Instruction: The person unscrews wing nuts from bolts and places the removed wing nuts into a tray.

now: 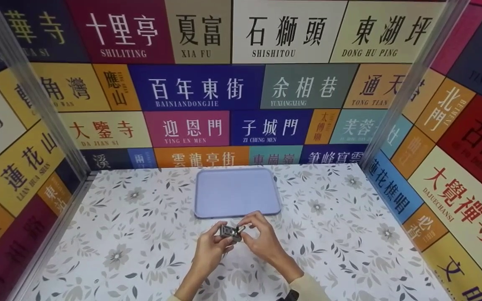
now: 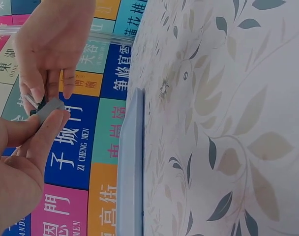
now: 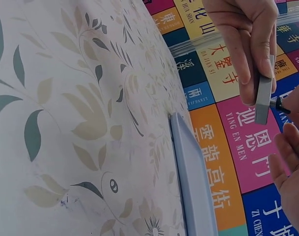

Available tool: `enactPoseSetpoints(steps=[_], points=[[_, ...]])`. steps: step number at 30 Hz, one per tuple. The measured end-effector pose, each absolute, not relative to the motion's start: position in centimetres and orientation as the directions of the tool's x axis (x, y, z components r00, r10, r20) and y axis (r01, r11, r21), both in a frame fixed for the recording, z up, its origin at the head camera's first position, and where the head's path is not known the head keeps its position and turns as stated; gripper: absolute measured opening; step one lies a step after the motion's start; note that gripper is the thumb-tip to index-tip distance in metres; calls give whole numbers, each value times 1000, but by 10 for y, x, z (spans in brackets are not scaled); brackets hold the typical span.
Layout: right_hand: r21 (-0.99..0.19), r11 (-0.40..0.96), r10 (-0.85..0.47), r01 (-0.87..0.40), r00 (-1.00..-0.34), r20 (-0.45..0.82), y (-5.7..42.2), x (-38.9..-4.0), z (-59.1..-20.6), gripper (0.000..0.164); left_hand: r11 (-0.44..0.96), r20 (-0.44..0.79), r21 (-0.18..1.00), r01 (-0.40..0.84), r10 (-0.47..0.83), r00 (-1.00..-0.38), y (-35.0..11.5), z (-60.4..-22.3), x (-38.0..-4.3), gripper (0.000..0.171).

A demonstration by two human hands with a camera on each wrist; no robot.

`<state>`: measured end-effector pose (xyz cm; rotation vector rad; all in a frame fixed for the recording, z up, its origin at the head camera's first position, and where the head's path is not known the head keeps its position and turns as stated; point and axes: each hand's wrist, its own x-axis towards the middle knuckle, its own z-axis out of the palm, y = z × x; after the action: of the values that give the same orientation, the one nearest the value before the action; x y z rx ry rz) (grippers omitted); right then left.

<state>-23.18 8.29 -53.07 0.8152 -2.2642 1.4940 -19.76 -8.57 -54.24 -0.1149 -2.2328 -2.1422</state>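
Note:
Above the patterned tabletop, my left hand (image 1: 208,248) holds a small grey rectangular block (image 1: 226,230) between thumb and fingers. The block has a recessed face in the head view and shows a smooth flat side (image 3: 263,101) in the right wrist view. My right hand (image 1: 265,241) pinches a small screw-like piece (image 3: 276,103), dark and ribbed, right at the block's side. A short silvery pin (image 1: 242,229) shows by the right fingertips in the head view. In the left wrist view, the left thumb and fingers cover much of the block (image 2: 50,109).
A pale blue-lilac rectangular tray (image 1: 237,192) lies just beyond the hands, near the back of the table. Under it is a white leaf-and-flower tablecloth (image 1: 140,234). Panels with colourful lettering (image 1: 199,88) stand behind and on both sides.

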Motion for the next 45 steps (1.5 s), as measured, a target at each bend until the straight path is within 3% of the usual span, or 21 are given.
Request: enactPoseSetpoints(steps=[8, 32, 37, 45], points=[[-684, 246, -330, -687, -723, 607, 82, -225, -516, 29, 49, 80, 996, 81, 20, -997, -86, -547, -199, 46], [-585, 198, -294, -786, -617, 730, 81, -229, -522, 32, 25, 52, 998, 52, 17, -999, -85, -545, -198, 48], [-586, 196, -242, -786, -618, 748, 81, -230, -521, 30, 25, 46, 999, 46, 7, -999, -85, -544, -198, 48], [-662, 266, -141, -700, -708, 692, 83, -227, -521, 16, 39, 55, 998, 55, -6, -998, -87, -543, -197, 47]])
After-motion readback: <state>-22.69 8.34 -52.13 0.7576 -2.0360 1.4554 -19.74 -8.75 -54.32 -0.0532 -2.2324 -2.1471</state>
